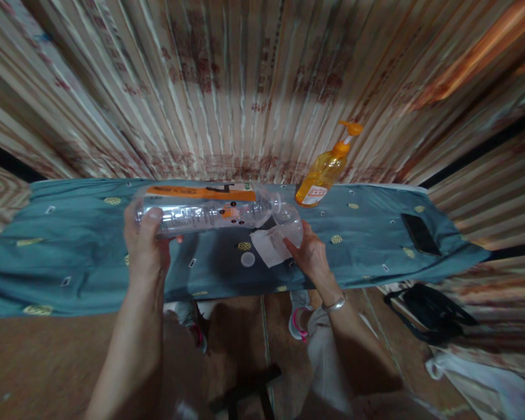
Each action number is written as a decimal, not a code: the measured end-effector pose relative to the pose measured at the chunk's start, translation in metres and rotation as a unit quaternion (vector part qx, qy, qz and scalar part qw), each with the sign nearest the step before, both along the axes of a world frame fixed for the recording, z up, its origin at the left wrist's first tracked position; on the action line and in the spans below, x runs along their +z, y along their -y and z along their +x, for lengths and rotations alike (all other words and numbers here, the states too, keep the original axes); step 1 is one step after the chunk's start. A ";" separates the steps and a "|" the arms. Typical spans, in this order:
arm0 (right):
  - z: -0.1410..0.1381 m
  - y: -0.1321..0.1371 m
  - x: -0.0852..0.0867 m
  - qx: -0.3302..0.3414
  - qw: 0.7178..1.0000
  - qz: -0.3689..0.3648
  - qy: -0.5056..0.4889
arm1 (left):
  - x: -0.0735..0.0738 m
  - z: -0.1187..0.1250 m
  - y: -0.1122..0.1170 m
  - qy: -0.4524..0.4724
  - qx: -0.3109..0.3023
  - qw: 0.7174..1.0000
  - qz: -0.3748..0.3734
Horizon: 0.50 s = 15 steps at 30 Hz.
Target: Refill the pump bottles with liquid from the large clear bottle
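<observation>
My left hand (146, 245) is wrapped round the base of a large clear plastic bottle (196, 211) with an orange label strip. The bottle lies nearly level in the air, its neck toward the right. At its mouth is a clear plastic cup (294, 224), tilted toward the bottle and gripped by my right hand (311, 254). Whether bottle and cup touch is unclear. A white paper or tissue (269, 246) shows below the cup, beside my right fingers. On the cloth near it sits a small round whitish cap (247, 259).
A teal patterned cloth (83, 233) covers the narrow table. An orange pump bottle (321, 178) stands at the back, before a striped curtain (245, 87). A dark phone (420, 233) lies at the right. On the floor are a black bag (433, 312) and a dark stool (249, 391).
</observation>
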State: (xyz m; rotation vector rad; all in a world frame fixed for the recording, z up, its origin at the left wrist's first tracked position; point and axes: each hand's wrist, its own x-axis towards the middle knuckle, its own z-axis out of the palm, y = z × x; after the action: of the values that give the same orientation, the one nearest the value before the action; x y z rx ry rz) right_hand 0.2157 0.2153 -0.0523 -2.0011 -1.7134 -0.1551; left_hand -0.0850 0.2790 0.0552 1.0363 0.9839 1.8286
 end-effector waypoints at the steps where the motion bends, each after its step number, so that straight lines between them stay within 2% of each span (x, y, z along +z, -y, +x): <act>1: 0.000 0.000 0.000 -0.001 1.000 -0.001 0.001 | 0.000 0.000 0.000 -0.001 -0.001 1.000 0.002; 15: 0.000 0.000 0.000 0.004 1.000 0.002 0.006 | 0.002 0.002 0.000 -0.007 0.006 1.000 0.002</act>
State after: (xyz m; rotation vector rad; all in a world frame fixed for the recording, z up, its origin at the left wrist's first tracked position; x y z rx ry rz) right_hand 0.2160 0.2153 -0.0528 -1.9947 -1.7275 -0.1679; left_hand -0.0831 0.2785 0.0575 1.0487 0.9976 1.8354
